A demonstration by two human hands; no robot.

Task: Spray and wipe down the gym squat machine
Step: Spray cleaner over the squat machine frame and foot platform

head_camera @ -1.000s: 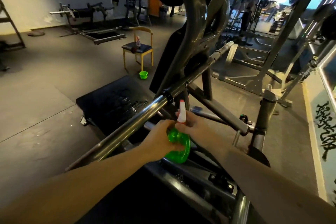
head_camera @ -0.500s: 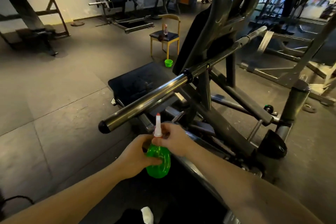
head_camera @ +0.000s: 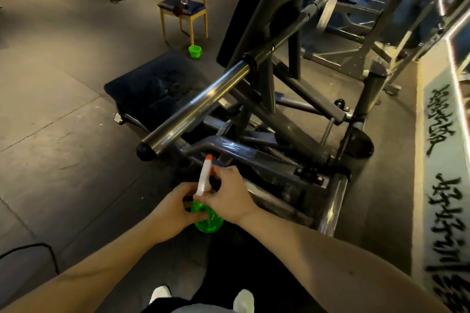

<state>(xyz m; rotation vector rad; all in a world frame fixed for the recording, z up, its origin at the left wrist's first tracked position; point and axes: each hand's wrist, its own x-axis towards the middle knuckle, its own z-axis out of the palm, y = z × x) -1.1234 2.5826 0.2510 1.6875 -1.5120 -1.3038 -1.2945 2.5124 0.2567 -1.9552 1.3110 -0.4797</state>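
Observation:
A green spray bottle with a white, red-tipped nozzle is held low in front of me, nozzle pointing up and away. My left hand grips the green body from the left. My right hand grips the bottle's neck and white head from the right. Just beyond the nozzle stands the squat machine, with its chrome bar slanting toward me and ending in a black cap. Its black footplate lies to the left, and the base frame sits right behind the bottle.
A yellow-legged chair with a bottle on its seat stands farther back, a small green cup on the floor beside it. A white strip with black lettering runs along the right. More gym frames fill the back right. My white shoes show below.
The view has tipped down and swung right. My hands with the bottle have come back a little from the chrome bar, whose capped end now shows clearly. Both hands keep their hold.

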